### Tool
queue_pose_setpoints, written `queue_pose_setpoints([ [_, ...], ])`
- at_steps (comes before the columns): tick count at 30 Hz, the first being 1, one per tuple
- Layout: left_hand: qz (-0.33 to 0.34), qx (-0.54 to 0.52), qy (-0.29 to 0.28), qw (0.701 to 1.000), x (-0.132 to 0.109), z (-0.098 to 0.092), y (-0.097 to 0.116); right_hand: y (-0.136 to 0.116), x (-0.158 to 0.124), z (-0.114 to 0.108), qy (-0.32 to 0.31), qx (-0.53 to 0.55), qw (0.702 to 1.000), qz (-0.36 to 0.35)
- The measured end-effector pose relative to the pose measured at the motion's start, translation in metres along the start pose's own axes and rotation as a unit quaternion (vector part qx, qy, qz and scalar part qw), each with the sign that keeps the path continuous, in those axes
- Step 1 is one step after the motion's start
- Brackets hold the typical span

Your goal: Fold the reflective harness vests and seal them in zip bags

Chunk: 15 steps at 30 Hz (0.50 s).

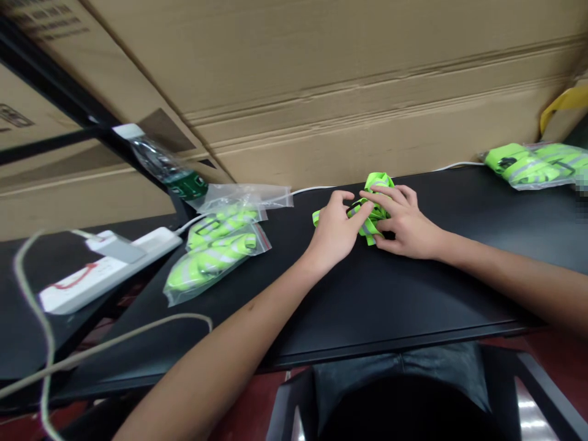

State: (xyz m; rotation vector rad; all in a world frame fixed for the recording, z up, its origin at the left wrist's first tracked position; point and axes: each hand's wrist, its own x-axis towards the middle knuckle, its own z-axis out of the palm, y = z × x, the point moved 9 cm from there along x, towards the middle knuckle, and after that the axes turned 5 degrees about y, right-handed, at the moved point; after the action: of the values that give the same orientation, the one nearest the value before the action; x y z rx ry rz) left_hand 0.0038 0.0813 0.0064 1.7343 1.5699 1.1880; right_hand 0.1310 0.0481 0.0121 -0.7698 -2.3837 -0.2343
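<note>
A bright green strap with pale silvery stripes (369,231) lies loosely bunched on the black surface (413,300), toward its back edge and in front of a large cardboard wall (344,79). Both hands are at it. The left hand (333,229) comes in from the left, index finger and thumb bent over the near left part of the bunch, beside a small dark piece that may be a buckle. The right hand (408,228) covers the other side with fingers spread and thumb low. Each touches the strap, but whether either one pinches it firmly I cannot tell.

As for progress, two similar green bundles, a rear one (220,225) and a front one (206,263), lie to the left inside clear bags, close together, and more bagged green material (528,166) sits at the far right. Those look finished. The strap under the hands looks partway at best: it is outside any bag, with a loop standing up at the back and an end sticking out on the left, so its folds do not appear neat or settled. Beyond the left bundles lean a bottle (160,162) and, nearer, a white power strip (103,278).
</note>
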Motion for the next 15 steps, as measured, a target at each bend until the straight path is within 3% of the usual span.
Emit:
queue_pose_setpoints([
  [4,0.057,0.119,-0.041,0.99,-0.003,-0.005,0.013,0.0,0.001,-0.007,0.011,-0.075,0.997,-0.034],
  [7,0.069,0.099,-0.07,0.99,-0.008,-0.003,0.019,0.0,-0.001,-0.008,0.009,-0.076,0.996,-0.048],
  [12,0.094,0.058,-0.067,0.992,-0.011,-0.001,0.022,0.002,-0.004,0.004,-0.047,-0.025,0.996,-0.067],
  [15,0.097,0.075,-0.079,0.989,-0.013,0.003,0.019,0.004,-0.003,0.004,-0.04,-0.025,0.996,-0.07],
])
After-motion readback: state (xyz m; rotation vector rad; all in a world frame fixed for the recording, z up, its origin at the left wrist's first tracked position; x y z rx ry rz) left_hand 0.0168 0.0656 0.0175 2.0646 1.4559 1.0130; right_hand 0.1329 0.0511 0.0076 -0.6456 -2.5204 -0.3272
